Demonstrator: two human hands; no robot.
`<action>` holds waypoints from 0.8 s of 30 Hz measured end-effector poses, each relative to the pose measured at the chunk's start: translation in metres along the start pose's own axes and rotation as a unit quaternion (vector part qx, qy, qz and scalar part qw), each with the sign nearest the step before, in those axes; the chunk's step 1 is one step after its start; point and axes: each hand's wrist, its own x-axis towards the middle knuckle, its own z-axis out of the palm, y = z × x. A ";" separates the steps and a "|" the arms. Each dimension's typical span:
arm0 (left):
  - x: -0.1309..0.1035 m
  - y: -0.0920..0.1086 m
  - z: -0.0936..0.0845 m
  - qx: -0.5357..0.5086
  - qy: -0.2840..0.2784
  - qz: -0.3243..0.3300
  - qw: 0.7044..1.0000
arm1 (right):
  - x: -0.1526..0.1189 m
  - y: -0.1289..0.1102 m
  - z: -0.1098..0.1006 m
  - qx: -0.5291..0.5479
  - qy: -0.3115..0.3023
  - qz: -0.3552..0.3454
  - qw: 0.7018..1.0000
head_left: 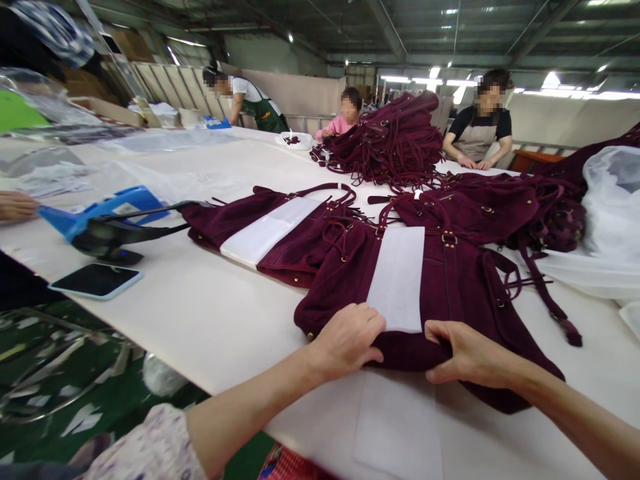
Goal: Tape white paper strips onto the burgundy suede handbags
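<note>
A dark maroon suede bag (450,280) lies flat on the white table (210,320) in front of me, with a white paper strip (399,277) laid over its middle. My left hand (347,340) grips the bag's near edge at the strip's lower left corner. My right hand (463,353) pinches the same near edge just to the right of the strip. A second maroon bag (305,240) with its own white strip (270,230) lies to the left, touching the first.
A heap of maroon bags and straps (390,143) sits mid-table, more bags (540,207) at right beside a clear plastic bag (610,213). A blue tool (107,217) and a phone (95,280) lie at left near another person's hand (15,205). Three people work at the far side.
</note>
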 end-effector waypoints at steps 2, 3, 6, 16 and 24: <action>0.010 -0.009 -0.014 -0.020 -0.015 0.033 0.999 | 0.004 -0.004 -0.008 0.034 -0.006 0.004 0.999; 0.016 -0.015 -0.020 -0.039 -0.023 0.054 0.998 | 0.007 -0.005 -0.012 0.046 -0.012 0.002 0.999; 0.035 -0.038 -0.030 -0.107 -0.062 0.093 0.988 | 0.022 -0.003 -0.025 -0.030 0.014 -0.008 0.999; 0.050 -0.036 -0.028 0.030 -0.096 -0.014 0.995 | -0.011 0.008 -0.030 -0.394 0.095 0.036 0.913; 0.053 -0.008 0.000 0.113 0.086 -0.131 0.981 | -0.006 0.059 -0.032 -0.450 0.218 0.007 0.866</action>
